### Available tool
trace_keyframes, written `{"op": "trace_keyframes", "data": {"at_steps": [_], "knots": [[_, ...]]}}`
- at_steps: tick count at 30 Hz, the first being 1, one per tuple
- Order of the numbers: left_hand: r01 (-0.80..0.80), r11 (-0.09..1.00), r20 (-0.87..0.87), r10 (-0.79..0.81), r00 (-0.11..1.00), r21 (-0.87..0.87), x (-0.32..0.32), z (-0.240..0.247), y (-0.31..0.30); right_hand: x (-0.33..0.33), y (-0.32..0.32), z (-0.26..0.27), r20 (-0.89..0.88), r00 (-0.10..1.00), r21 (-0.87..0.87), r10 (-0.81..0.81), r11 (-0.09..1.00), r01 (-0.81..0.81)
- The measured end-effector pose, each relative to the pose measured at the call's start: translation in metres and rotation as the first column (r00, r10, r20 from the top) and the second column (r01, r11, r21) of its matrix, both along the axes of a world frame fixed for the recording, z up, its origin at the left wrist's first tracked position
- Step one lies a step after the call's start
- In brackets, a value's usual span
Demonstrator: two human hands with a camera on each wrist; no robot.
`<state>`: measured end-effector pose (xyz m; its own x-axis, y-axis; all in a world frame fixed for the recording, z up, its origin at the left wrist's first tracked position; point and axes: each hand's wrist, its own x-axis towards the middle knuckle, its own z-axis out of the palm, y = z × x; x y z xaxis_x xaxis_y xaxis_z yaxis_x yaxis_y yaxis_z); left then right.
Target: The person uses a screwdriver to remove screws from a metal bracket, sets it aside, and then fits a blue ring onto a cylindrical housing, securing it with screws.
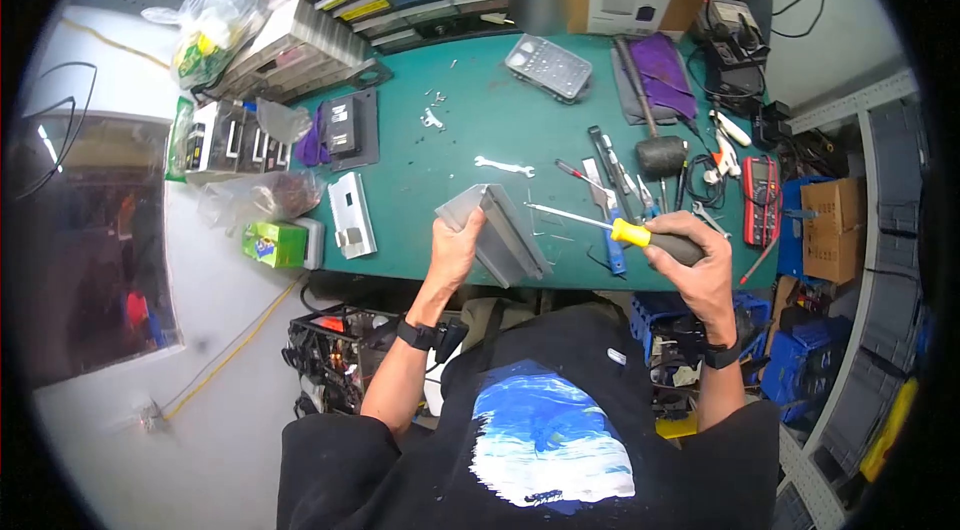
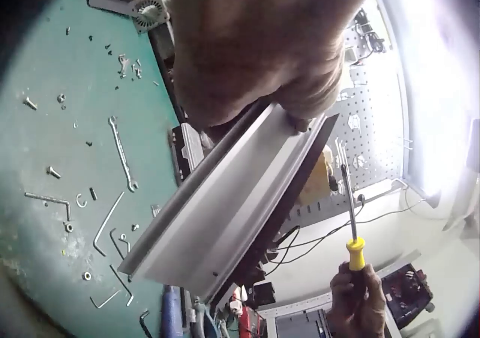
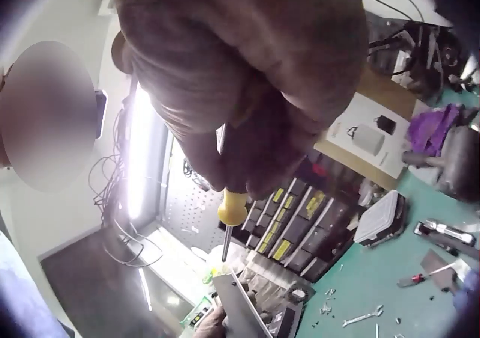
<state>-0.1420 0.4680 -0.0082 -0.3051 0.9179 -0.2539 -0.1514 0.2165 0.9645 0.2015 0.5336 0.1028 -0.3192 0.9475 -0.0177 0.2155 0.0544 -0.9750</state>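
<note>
A gray metal channel point(image 1: 500, 238) is held tilted over the near edge of a green desk point(image 1: 410, 95), just to the right of the left hand point(image 1: 456, 248) that grips it; we see the thumb laid along its upper part, the hand closed on one end while the other slants down toward the person. Opposite, the right hand point(image 1: 700, 265) is clenched around the dark handle of a screwdriver point(image 1: 630, 233), its yellow collar showing past the fingers and its shaft pointing left toward the channel. In the left wrist view we find the tip near the metal but apart from it. Beyond the channel, a wrench point(image 1: 505, 167) lies on the desk, with hex keys point(image 2: 109, 225) and loose screws scattered near it. To the right we count a mallet point(image 1: 662, 157) and a red multimeter point(image 1: 762, 200), while a second metal piece point(image 1: 351, 215) rests left of the left hand, near the desk's edge.
</note>
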Motion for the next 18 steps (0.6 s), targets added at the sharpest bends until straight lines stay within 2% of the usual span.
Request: {"op": "trace_keyframes", "data": {"at_steps": [2, 4, 8, 13, 16, 18], "knots": [[-0.032, 0.999, -0.073, 0.033, 0.997, 0.016, 0.006, 0.026, -0.003, -0.01, 0.007, 0.008, 0.016, 0.999, 0.052, 0.05, 0.997, -0.051], [0.007, 1.0, -0.241, -0.005, 0.971, 0.006, 0.013, 0.054, -0.006, -0.019, 0.009, 0.009, 0.039, 0.994, 0.103, 0.098, 0.989, -0.101], [-0.048, 0.997, -0.208, 0.058, 0.976, 0.054, 0.014, 0.055, -0.016, -0.032, 0.01, 0.01, 0.031, 0.991, 0.087, 0.132, 0.987, -0.134], [-0.021, 1.0, -0.225, 0.018, 0.974, -0.008, 0.007, 0.052, -0.025, -0.04, 0.009, 0.006, 0.029, 0.989, 0.084, 0.145, 0.986, -0.147], [-0.023, 1.0, -0.199, 0.027, 0.98, 0.02, 0.006, 0.055, -0.026, -0.042, 0.008, 0.008, 0.023, 0.988, 0.048, 0.155, 0.987, -0.156], [-0.03, 0.999, -0.19, 0.035, 0.981, 0.03, 0.007, 0.059, -0.027, -0.043, 0.008, 0.01, 0.015, 0.988, -0.054, 0.152, 0.987, -0.15]]}}
